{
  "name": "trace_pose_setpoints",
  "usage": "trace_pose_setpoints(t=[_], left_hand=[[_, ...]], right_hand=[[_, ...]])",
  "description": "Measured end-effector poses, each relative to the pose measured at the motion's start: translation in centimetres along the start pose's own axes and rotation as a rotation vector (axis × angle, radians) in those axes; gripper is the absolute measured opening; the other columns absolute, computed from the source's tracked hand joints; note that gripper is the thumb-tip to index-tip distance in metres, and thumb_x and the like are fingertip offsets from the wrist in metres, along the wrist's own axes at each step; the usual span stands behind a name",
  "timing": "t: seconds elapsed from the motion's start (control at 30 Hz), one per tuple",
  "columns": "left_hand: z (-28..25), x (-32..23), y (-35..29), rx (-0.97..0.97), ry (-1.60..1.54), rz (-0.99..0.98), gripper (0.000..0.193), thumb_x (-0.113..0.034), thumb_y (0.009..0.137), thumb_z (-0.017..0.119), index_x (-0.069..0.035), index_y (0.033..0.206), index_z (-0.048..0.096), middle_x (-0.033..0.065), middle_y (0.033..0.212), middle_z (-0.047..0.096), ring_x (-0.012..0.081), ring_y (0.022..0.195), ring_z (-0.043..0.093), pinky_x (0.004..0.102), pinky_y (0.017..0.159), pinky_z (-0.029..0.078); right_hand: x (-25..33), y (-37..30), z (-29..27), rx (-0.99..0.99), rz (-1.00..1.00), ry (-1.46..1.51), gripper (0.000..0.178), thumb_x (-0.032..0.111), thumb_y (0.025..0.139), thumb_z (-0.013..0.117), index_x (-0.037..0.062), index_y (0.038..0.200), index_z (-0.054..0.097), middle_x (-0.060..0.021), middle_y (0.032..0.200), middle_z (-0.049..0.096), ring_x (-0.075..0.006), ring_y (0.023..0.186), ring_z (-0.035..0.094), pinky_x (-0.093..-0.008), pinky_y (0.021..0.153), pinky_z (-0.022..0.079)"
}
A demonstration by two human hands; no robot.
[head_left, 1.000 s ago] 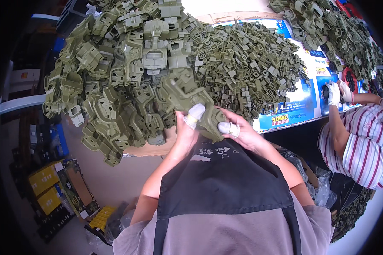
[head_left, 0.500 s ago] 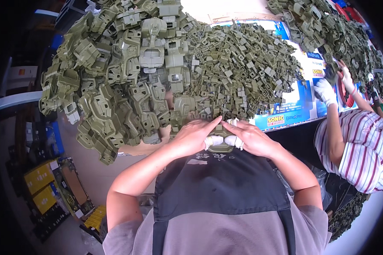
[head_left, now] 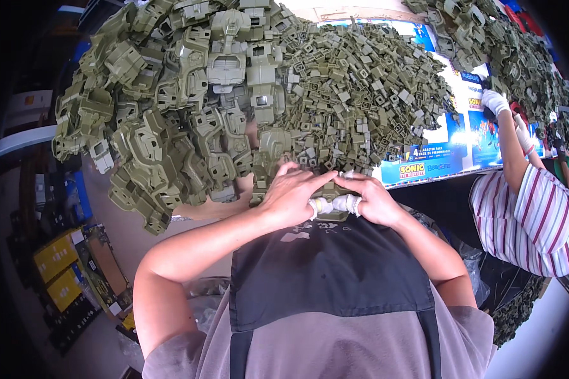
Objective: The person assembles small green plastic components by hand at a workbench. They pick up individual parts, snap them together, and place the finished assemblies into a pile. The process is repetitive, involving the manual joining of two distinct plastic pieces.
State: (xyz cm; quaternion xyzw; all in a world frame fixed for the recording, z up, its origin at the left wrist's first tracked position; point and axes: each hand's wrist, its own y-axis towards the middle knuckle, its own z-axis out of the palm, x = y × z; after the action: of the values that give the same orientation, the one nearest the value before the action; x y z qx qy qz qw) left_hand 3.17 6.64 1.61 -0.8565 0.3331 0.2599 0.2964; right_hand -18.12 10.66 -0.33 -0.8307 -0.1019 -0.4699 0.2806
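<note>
Both hands share one grip: left hand [head_left: 291,192] and right hand [head_left: 373,199] pinch a small olive part [head_left: 332,194] between taped fingertips [head_left: 335,204] at the table's near edge. How far the work has come cannot be told; two big heaps remain, large shells [head_left: 171,107] left, small pieces [head_left: 367,95] mid-table. No containers show; everything lies loose.

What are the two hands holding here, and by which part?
Both the left hand and the right hand clasp one olive-green plastic part at the table edge; they cover it, so the grip point cannot be told.
</note>
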Motion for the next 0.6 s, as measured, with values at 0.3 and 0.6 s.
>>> trace_pose_setpoints(t=[0.3,0.6], left_hand=[[-2.8,4.2,-3.7,-0.215,-0.724,-0.085,0.099,-0.021,0.068,0.078,-0.014,0.144,0.016,0.0187,0.145,0.024,0.033,0.134,0.024,0.0431,0.11,0.017],[-0.7,2.1,-3.6,-0.268,-0.698,-0.106,0.076,-0.016,0.072,0.074,-0.014,0.137,0.033,0.0139,0.137,0.039,0.0267,0.129,0.036,0.0396,0.106,0.029]], right_hand=[[-2.5,0.3,-4.1,-0.014,0.109,0.511,0.053,0.016,0.081,0.069,0.0026,0.127,0.049,-0.012,0.121,0.056,-0.0126,0.103,0.052,-0.0255,0.088,0.043],[-1.9,-0.1,-6.1,0.095,0.038,0.023,0.057,0.026,0.082,0.066,0.0032,0.129,0.045,-0.0167,0.125,0.053,-0.0296,0.121,0.046,-0.0373,0.101,0.035]])
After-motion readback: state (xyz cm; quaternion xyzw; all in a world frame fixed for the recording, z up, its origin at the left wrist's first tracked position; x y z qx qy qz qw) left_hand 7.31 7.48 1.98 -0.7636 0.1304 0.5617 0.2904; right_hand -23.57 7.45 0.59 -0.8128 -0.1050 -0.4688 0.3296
